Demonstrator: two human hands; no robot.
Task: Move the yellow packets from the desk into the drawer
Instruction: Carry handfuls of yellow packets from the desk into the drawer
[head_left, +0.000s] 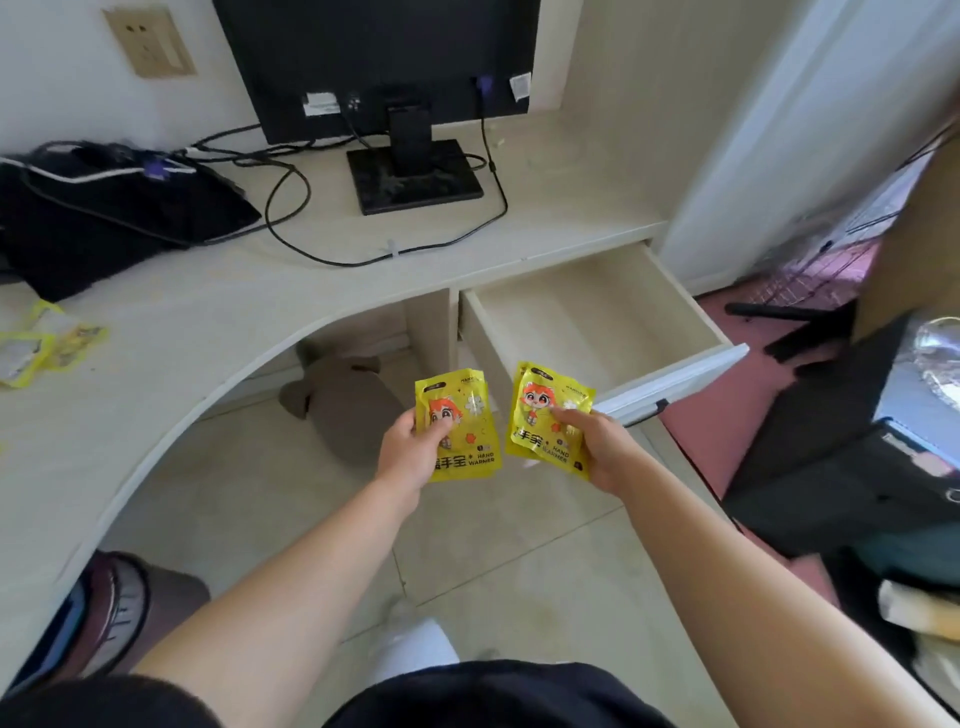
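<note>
Left hand out over the floor, thumb and fingers pinching a yellow packet by its left edge. Right hand beside it, fingers curled round a second packet, just short of the drawer front. Drawer stands open beyond. Loose packets lie on the counter, far left. Monitor at back.

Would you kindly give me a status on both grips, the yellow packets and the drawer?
Left grip holds one yellow packet, right grip holds second packet. Drawer open, nothing seen inside. More packets on desk, far left. Nothing blocking.
</note>
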